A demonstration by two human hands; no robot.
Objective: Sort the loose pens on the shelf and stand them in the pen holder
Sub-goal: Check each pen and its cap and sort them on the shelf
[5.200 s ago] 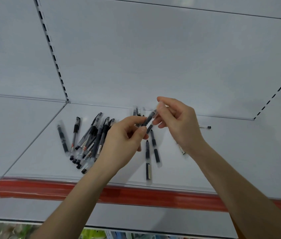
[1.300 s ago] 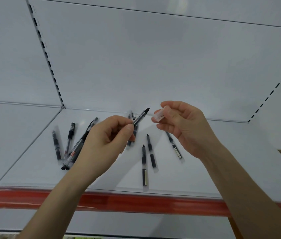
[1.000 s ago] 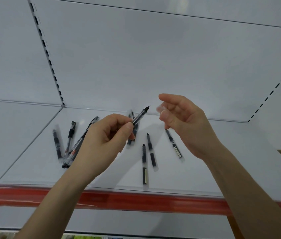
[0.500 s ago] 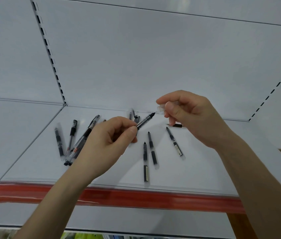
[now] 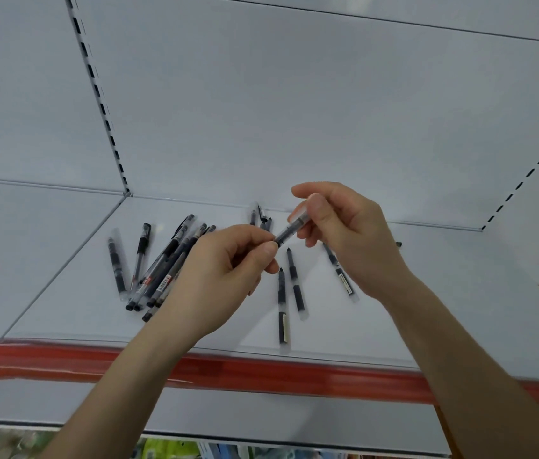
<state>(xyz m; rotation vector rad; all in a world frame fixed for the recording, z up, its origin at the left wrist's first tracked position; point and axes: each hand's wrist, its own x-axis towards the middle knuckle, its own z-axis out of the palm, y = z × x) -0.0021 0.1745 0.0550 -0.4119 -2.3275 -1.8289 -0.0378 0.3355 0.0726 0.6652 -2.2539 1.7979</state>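
The left hand (image 5: pixel 225 270) pinches the dark barrel of the held pen (image 5: pixel 284 234) between thumb and fingertips. The right hand (image 5: pixel 344 240) pinches the clear cap (image 5: pixel 301 217) that sits over the pen's far end.

The held pen is in the air above the shelf (image 5: pixel 427 313) and spans the gap between the two hands. Its long axis runs diagonally from lower left to upper right, with the capped end raised toward the back panel (image 5: pixel 294 111).

- **Below the hands:** a pair of pens (image 5: pixel 295 286) lies nearly parallel, front to back.
- **Under the right wrist:** a single pen (image 5: pixel 339 271) lies at an angle.
- **Left of the left hand:** a loose pile of pens (image 5: pixel 162 276), partly hidden by that hand.
- **At the shelf's back edge:** rear pens (image 5: pixel 259 216), behind the held pen.
- **Along the shelf front:** a red strip (image 5: pixel 261 372).
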